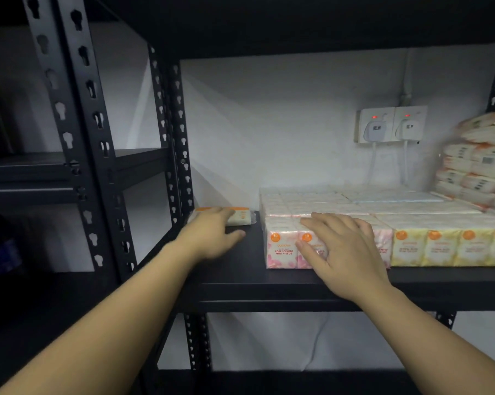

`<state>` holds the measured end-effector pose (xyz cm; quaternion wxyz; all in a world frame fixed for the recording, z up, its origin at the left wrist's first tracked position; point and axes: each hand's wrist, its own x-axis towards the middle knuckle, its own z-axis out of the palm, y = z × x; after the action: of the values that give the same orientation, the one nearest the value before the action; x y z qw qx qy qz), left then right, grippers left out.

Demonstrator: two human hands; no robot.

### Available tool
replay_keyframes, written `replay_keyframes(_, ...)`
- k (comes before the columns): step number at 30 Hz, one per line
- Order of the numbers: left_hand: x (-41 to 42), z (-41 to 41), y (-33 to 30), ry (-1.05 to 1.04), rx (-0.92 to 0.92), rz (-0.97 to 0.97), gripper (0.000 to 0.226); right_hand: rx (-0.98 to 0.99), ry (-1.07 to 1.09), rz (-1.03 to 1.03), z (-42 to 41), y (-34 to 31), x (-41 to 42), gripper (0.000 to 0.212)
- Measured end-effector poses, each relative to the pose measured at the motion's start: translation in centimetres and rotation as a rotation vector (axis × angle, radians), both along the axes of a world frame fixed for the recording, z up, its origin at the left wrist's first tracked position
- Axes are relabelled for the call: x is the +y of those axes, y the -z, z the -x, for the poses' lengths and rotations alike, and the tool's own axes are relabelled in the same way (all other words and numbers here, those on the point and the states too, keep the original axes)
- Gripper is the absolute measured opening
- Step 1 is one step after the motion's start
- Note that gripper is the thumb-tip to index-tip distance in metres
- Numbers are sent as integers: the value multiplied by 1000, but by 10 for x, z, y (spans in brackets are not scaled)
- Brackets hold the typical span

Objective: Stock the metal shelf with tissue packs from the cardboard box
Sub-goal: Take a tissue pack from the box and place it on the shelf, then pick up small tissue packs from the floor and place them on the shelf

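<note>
A black metal shelf (pixel 240 277) holds rows of mini tissue packs. Pink rose-scented packs (pixel 280 249) stand at the front left of the rows, yellow packs (pixel 440 246) to their right. My right hand (pixel 343 252) lies flat with spread fingers over the top front edge of the pink packs. A single white and orange tissue pack (pixel 240 216) lies at the back left of the shelf board. My left hand (pixel 212 235) reaches to it, fingers resting on its left part, thumb on the shelf. The cardboard box is out of view.
A tall stack of wrapped tissue bundles (pixel 480 163) fills the far right of the shelf. Two wall sockets with plugs (pixel 391 125) and hanging cables sit behind. Perforated black uprights (pixel 181 155) border the left side; another shelf unit (pixel 41 172) stands further left.
</note>
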<state>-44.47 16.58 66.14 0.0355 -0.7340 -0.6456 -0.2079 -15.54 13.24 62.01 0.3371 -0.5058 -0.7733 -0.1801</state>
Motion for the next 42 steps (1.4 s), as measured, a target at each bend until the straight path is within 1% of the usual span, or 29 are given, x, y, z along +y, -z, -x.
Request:
replay_keyframes(4,-78,-21,31,94,-60,-148,69,91,-12,-98,1,0,-2,58)
replay_keyframes(7,-114,-38,55,167,-72,-237,69,127,-63,-256,-1,1,-9,49)
replay_keyframes(9,-129,-49,71,231,-83,-295,69,143,-100,-323,-4,6,-20,44)
replay_keyframes(12,-141,-67,97,367,-75,-334,65,187,-120,-347,-16,32,-43,38)
replay_keyframes(14,-144,-80,117,461,-82,-314,61,219,-100,-315,-30,60,-60,37)
replay_keyframes(18,-144,-112,169,566,-98,-167,61,268,-44,-107,-65,132,-98,41)
replay_keyframes(22,-141,-148,230,612,-98,22,63,264,87,137,-103,206,-139,45)
replay_keyframes(27,-142,-200,312,674,-85,235,64,351,259,371,-153,296,-187,49)
replay_keyframes(30,-148,-236,366,700,-70,379,65,407,372,559,-187,355,-218,57)
replay_keyframes(33,-156,-271,425,701,-43,558,64,449,525,773,-215,412,-249,69)
replay_keyframes(37,-171,-315,504,703,-14,808,69,434,681,1047,-256,489,-279,72)
replay_keyframes(40,-175,-346,569,651,6,940,70,479,746,1223,-283,550,-293,76)
replay_keyframes(42,-173,-368,616,630,42,1002,67,528,778,1298,-297,591,-298,75)
